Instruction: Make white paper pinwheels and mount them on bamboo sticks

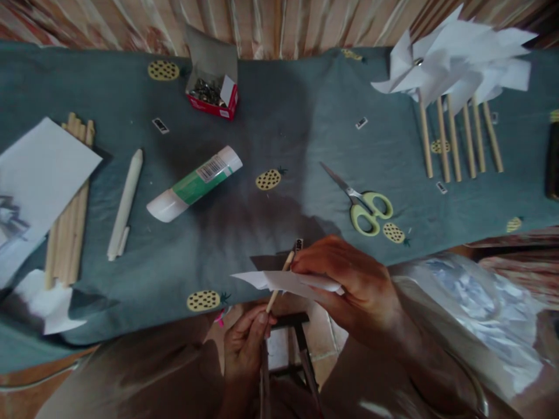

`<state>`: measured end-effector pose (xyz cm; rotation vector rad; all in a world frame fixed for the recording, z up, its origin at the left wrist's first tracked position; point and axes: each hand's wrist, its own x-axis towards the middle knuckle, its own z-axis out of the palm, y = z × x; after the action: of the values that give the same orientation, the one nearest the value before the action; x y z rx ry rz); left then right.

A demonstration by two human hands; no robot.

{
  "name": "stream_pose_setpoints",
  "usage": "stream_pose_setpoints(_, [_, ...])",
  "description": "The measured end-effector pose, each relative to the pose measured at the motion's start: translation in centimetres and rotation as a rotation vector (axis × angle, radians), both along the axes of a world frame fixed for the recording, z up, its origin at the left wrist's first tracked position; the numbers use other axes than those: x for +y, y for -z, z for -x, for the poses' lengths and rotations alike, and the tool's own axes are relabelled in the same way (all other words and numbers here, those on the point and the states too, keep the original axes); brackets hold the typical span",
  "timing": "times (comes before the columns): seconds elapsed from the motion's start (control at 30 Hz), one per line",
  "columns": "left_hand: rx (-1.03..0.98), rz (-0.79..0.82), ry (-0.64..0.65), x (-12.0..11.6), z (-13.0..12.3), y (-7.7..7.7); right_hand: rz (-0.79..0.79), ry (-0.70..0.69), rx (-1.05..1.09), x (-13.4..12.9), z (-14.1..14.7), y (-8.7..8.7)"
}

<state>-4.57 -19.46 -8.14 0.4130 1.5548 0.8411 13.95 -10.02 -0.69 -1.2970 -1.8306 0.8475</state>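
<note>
Paper [279,280] crosses the stick [273,301] our left hand [248,337] pinches — joining seems the step, next needing steadiness; right hand [356,279] — grip, we can't tell.

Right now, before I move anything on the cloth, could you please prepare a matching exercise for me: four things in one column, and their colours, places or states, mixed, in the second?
Column one
1. Scissors
2. Tube
3. Box
4. Left hand

Column two
A. Its lid is up and small metal pieces show inside
B. Its grip is on the near end of a stick
C. Of the four, nearest to the pinwheels
D. White and green, with a barcode

Right pairs: 1-C, 2-D, 3-A, 4-B
</note>
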Motion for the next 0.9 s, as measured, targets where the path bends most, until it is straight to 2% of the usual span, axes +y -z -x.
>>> stream_pose_setpoints(0.13, [-0.049,0.002,0.040,-0.2,0.3,0.5,-0.004,0.008,0.007,0.2,0.1,0.1])
stream_pose_setpoints(0.2, [-0.031,-0.002,0.008,-0.3,0.3,0.5,-0.002,0.009,0.008,0.2,0.1,0.1])
stream_pose_setpoints(0.47, [0.000,-0.021,0.030,0.6,-0.2,-0.9,0.009,0.008,-0.007,0.2,0.1,0.1])
stream_pose_setpoints(0.67, [0.000,0.002,0.010,0.5,-0.2,-0.8,0.034,0.016,0.000,0.3,0.1,-0.2])
stream_pose_setpoints(0.9, [0.019,-0.004,0.052,0.6,-0.1,-1.0,0.052,0.015,0.003,0.3,0.1,-0.3])
